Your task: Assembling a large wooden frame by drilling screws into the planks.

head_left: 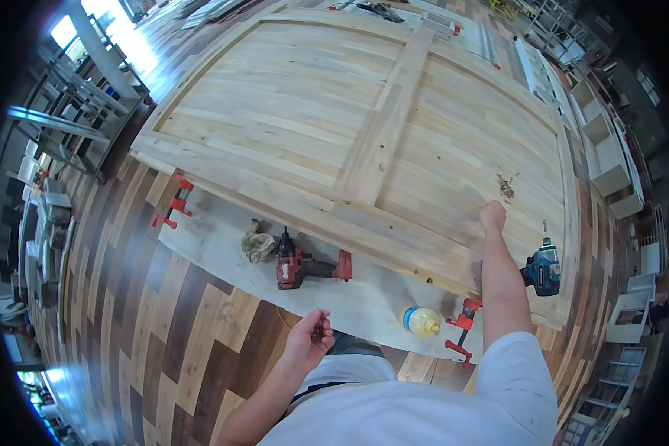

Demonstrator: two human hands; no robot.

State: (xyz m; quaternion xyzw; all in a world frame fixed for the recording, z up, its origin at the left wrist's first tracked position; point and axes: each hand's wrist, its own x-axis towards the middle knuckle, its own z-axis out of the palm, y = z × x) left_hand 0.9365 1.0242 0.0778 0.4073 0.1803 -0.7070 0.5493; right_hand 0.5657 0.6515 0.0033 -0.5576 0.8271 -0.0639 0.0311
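A large pale wooden panel [290, 97] with a raised frame and a middle rail lies flat before me. Over its right part reaches my right hand [492, 215], fingers closed; whatever they may hold is hidden. Just beyond it is a small pile of brass-coloured screws [505, 186]. My left hand [310, 338] is near my body, off the panel's near edge, its fingers curled around small brownish pieces that look like screws. A blue drill [545, 271] with a long bit stands on the panel's right edge, beside my right forearm.
Below the panel's near edge, a pale board [223, 241] carries a red cordless driver [293, 269], a crumpled cloth [258, 241] and a bottle of yellow liquid [421, 321]. Red clamps [175, 202] jut out at the left and right [464, 325]. Metal racks [82, 126] stand far left.
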